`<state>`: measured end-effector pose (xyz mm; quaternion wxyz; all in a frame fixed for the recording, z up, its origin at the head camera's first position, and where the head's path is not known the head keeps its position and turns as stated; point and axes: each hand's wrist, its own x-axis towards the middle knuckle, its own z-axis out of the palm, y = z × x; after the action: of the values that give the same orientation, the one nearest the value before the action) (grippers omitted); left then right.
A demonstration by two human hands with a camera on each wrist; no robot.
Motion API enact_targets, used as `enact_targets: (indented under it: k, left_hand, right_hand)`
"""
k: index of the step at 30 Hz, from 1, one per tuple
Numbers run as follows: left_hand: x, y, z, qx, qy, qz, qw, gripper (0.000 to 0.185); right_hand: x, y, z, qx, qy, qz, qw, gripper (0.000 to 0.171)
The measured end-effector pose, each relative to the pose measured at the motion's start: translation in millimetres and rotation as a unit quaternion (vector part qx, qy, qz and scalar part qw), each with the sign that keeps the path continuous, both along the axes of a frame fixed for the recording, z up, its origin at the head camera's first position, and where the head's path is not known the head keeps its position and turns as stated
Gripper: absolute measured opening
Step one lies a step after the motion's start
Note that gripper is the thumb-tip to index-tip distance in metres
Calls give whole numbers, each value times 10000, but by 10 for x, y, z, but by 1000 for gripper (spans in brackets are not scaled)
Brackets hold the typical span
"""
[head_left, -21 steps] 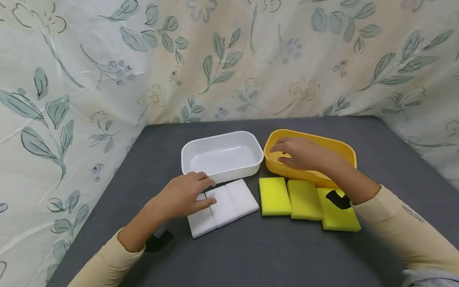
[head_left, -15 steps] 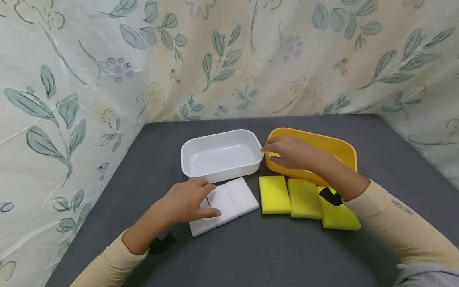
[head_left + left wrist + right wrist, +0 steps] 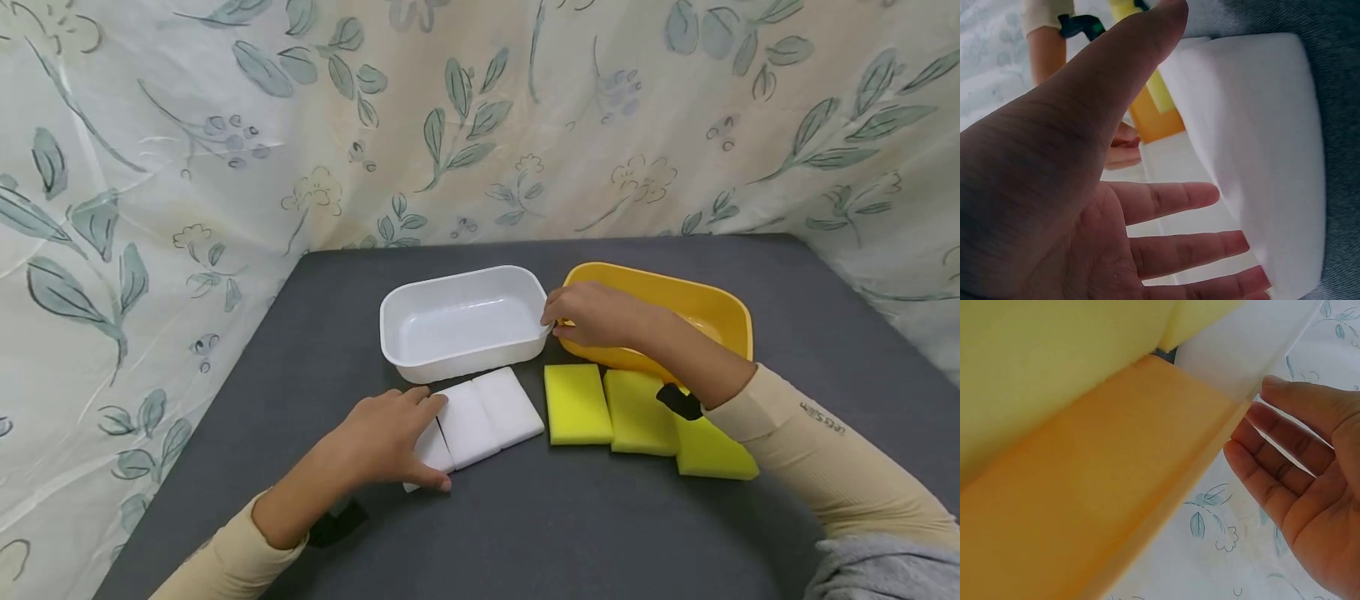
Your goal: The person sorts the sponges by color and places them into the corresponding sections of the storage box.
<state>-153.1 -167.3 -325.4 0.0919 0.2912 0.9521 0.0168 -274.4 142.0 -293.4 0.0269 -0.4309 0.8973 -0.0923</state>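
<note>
Three white sponges lie side by side in front of a white tub [image 3: 450,280]. My left hand [image 3: 433,443] pinches the leftmost white sponge [image 3: 435,454], thumb at its near edge and fingers over its far edge; the left wrist view shows that sponge [image 3: 1260,137] between thumb and fingers. The middle white sponge [image 3: 468,425] and the right one [image 3: 510,404] lie untouched. My right hand [image 3: 557,317] hovers at the left rim of the yellow tub [image 3: 720,304], fingers relaxed and holding nothing. In the right wrist view the fingers [image 3: 1272,456] sit just off the rim [image 3: 1116,487].
Three yellow sponges [image 3: 576,404] [image 3: 637,412] [image 3: 712,454] lie in a row before the yellow tub, partly under my right forearm. The grey table [image 3: 562,533] is walled by a floral curtain [image 3: 225,167] behind and at both sides. Both tubs look empty.
My left hand slid back and closed on the leftmost white sponge, thumb now at its near edge. My right hand moved left from inside the yellow tub to its left rim.
</note>
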Motion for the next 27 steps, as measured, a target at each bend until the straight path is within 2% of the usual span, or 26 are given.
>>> enact_targets:
  k: [5,12,27]
  left_hand:
    - [11,-19,-27,1,4,59,10000,93]
    - [40,-52,-60,38,188,-17,9998,93]
    - [239,-520,-44,143,397,-584,9974,93]
  right_hand:
    - [-15,-15,9,56,90,13,9999,16]
    - [-9,-21,-11,44,272,-90,9996,14]
    - [471,-293,-194,-656,805,-648,9925,16]
